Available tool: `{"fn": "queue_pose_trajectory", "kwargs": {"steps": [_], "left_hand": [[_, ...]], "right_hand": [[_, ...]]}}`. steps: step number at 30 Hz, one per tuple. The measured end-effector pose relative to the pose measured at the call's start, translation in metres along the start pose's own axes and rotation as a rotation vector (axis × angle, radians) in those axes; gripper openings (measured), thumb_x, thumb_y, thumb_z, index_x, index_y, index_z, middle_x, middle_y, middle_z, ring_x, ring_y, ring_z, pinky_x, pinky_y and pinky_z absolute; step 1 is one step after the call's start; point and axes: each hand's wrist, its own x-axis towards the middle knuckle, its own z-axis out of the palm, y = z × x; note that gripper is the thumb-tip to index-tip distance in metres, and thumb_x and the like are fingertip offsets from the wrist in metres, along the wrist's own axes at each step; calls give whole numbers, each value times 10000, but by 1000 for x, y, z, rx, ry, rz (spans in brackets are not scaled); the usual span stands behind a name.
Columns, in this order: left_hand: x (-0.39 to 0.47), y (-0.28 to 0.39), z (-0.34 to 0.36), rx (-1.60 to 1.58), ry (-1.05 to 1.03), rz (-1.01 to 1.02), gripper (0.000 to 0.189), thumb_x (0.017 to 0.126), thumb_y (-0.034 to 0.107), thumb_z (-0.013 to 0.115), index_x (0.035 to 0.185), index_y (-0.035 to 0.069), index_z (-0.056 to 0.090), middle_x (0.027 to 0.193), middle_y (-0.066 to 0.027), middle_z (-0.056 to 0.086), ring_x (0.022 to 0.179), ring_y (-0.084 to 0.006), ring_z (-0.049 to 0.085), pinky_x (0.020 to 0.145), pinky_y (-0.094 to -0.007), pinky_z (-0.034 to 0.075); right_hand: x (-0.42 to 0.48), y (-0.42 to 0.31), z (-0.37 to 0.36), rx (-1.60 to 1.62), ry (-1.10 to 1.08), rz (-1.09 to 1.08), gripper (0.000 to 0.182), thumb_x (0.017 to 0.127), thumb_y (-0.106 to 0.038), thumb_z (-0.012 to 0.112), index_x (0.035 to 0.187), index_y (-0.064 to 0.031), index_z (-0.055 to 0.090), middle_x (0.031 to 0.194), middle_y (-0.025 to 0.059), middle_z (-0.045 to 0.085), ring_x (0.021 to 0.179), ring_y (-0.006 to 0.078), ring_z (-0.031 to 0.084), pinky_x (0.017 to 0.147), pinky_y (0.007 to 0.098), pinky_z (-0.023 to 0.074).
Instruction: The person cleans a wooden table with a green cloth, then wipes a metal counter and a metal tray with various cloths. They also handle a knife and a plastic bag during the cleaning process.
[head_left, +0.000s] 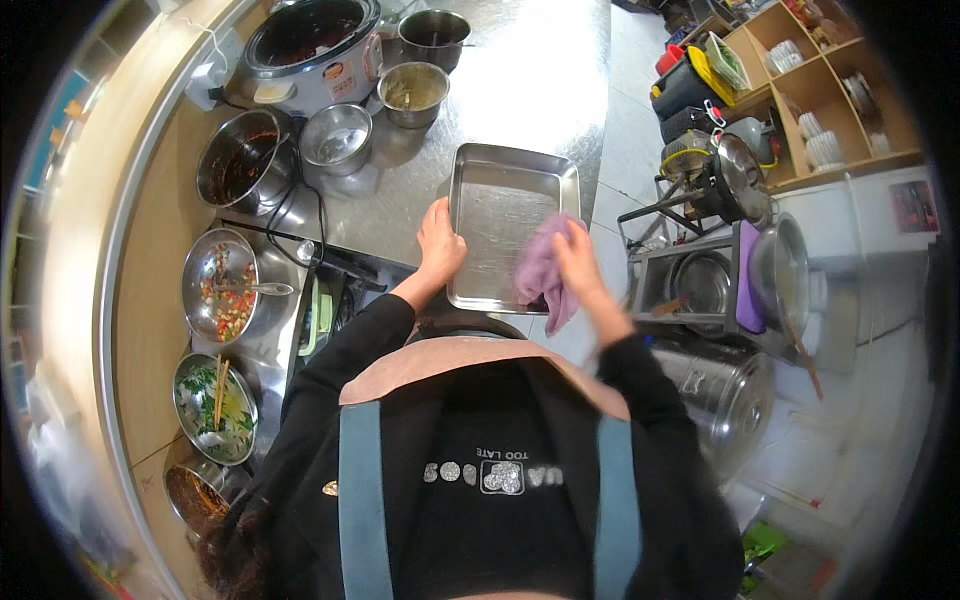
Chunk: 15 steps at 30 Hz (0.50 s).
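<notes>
A rectangular stainless steel tray (495, 202) lies before me, its near end reaching past the front edge of the steel worktop (517, 90). My left hand (440, 244) grips the tray's left rim, thumb on the near side. In my right hand (576, 259) is a crumpled purple cloth (544, 274), pressed into the near right part of the tray and hanging over its near rim. Faint streaks show on the tray's bottom. The cloth hides that corner, and my right forearm is slightly blurred.
On the left stand a slow cooker (322, 67), a steel pot with red-brown residue (244, 161), a bowl of diced vegetables (225, 289) and a bowl of greens with chopsticks (214, 409). A black cord (289, 240) loops nearby. A gas stove stand (675, 206) and shelves (840, 112) are at right.
</notes>
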Motion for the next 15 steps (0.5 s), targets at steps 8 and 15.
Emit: {"fn": "queue_pose_trajectory", "kwargs": {"steps": [8, 15], "left_hand": [[-6, -3, 7, 40, -25, 46, 717, 700, -79, 492, 1375, -63, 250, 1254, -239, 449, 1157, -394, 446, 982, -457, 347], [-7, -2, 7, 74, -13, 89, 705, 693, -66, 476, 1362, -88, 257, 1237, -267, 451, 1139, -414, 451, 971, -476, 350]], "right_hand": [[84, 19, 100, -405, 169, -175, 627, 911, -239, 473, 1381, 102, 235, 1437, 330, 214, 1351, 447, 202, 1124, 446, 185], [102, -40, 146, -486, 90, -89, 550, 881, -228, 473, 1346, 21, 318, 1446, 259, 200, 1361, 440, 180, 1079, 502, 277]]}}
